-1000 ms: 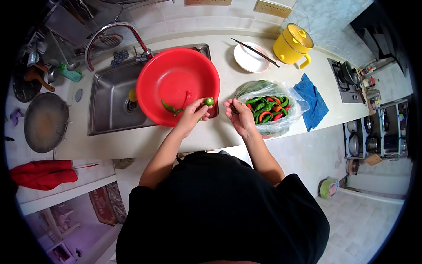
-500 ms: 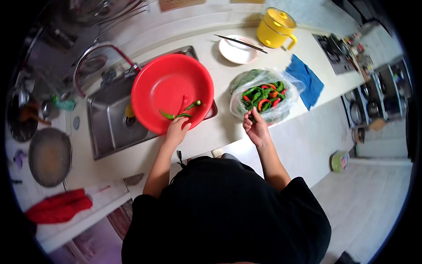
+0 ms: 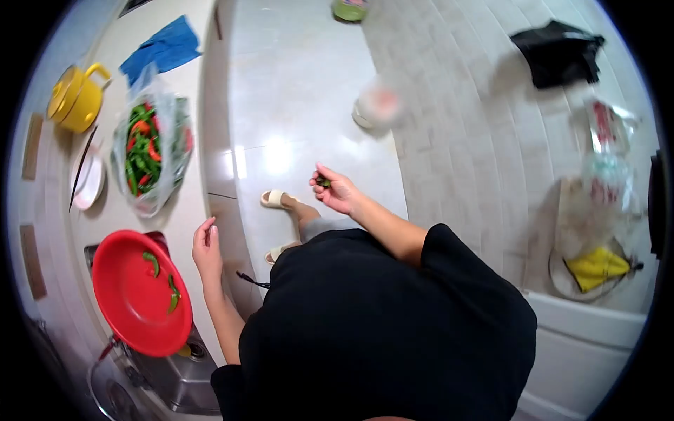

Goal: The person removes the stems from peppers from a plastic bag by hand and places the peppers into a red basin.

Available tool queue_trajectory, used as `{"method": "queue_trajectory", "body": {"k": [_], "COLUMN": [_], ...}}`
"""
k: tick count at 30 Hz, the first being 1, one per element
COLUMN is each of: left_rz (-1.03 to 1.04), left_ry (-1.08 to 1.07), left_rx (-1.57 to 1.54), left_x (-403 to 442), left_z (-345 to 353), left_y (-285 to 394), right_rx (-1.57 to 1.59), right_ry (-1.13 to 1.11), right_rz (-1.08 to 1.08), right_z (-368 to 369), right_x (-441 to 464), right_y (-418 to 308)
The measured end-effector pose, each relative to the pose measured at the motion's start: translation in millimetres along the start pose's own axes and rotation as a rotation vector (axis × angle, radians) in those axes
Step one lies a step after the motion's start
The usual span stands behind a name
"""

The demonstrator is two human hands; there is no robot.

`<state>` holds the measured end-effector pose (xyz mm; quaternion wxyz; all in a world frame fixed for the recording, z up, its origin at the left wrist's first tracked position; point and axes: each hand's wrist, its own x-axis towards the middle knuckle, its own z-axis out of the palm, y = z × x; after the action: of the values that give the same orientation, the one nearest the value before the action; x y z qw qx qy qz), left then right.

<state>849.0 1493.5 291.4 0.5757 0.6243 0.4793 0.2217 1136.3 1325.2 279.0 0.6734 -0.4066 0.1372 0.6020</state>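
Red basin (image 3: 130, 295) sits over the sink (image 3: 179, 382), green peppers (image 3: 152, 263) lying inside against its wall. Right hand (image 3: 337, 192) is out above the floor, fingers curled and pinching dark green bits (image 3: 322, 181); can't tell exactly what they are. Left hand (image 3: 208, 249) is at the counter edge near the basin, fingers released, loosely extended; contact with the edge unclear. Clear plastic bag (image 3: 149, 202) of red and green peppers rests on the counter (image 3: 179, 217), between basin and blue cloth (image 3: 161, 49).

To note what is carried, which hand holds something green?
The right hand, over the floor, holds green bits; the left hand, beside the counter, shows none.
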Motion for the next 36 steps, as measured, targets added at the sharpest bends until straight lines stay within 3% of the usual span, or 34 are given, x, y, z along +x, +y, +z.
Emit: {"method": "queue_trajectory", "body": {"k": [4, 8, 17, 20, 22, 23, 26, 30, 33, 36], "left_rz": [0.137, 0.139, 0.126, 0.091, 0.035, 0.029, 0.017, 0.066, 0.109, 0.078], "left_ry": [-0.089, -0.152, 0.013, 0.026, 0.018, -0.003, -0.05, -0.04, -0.078, -0.163], "left_rx": [0.03, 0.086, 0.017, -0.019, -0.04, -0.008, 0.15, 0.184, 0.215, 0.173], "left_x": [-10.5, -22.4, -34.3, -37.4, -44.5, -46.1, -42.2, -18.1, 1.5, 31.1], "left_z": [48.3, 88.5, 235.3, 304.4, 348.5, 368.0, 407.8, 439.9, 468.2, 498.1], "left_y": [13.7, 21.7, 53.8, 52.7, 70.0, 79.6, 109.1, 133.6, 150.2, 151.7], "right_rx": [0.17, 0.314, 0.381, 0.286, 0.141, 0.151, 0.168, 0.212, 0.196, 0.103], "right_ry": [0.191, 0.327, 0.519, 0.516, 0.318, 0.189, 0.1, 0.339, 0.313, 0.307], "right_rz": [-0.174, -0.25, -0.356, -0.421, -0.473, -0.401, -0.23, -0.164, -0.272, -0.336], "right_z": [-110.7, -179.3, -311.6, -371.4, -444.9, -425.2, -380.0, -371.2, -442.0, -440.8], "right_x": [-34.1, -32.9, 3.8, 48.6, 124.7, 121.0, 91.6, 86.6, 149.0, 146.2], "right_y": [-32.7, -74.1, -257.5, -338.7, -400.3, -429.9, -493.6, -542.8, -563.2, -566.8]}}
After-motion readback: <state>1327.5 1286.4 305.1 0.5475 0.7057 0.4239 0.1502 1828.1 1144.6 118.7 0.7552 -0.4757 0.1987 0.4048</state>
